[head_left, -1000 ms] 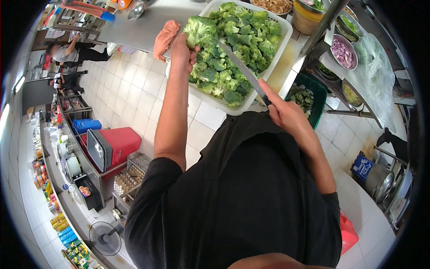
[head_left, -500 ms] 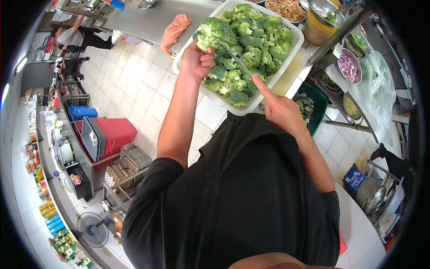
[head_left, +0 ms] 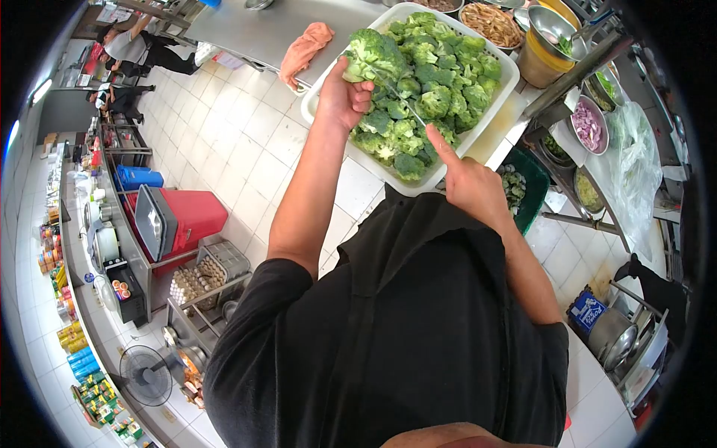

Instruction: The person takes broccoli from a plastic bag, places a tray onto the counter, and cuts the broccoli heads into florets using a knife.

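Observation:
My left hand (head_left: 346, 101) grips a broccoli head (head_left: 376, 54) over the left side of a white plastic crate (head_left: 511, 76). Cut broccoli florets (head_left: 441, 97) fill that crate. In my right hand (head_left: 476, 188) is a knife (head_left: 408, 104), the index finger stretched along its back. The thin blade points up and left over the florets, its tip at the underside of the held head. My right palm and fingers hide the knife's handle.
An orange cloth (head_left: 306, 52) lies on the steel table (head_left: 258, 33) to the left. Beyond the crate's right side are a green basket (head_left: 535, 196), a bowl of chopped purple onion (head_left: 586, 125) and a plastic bag (head_left: 631, 164). Other people (head_left: 138, 48) stand far left.
The broccoli head has turned in my left hand, so its cut stem shows less. The whole view has shifted slightly. My right hand still holds the knife beneath the head.

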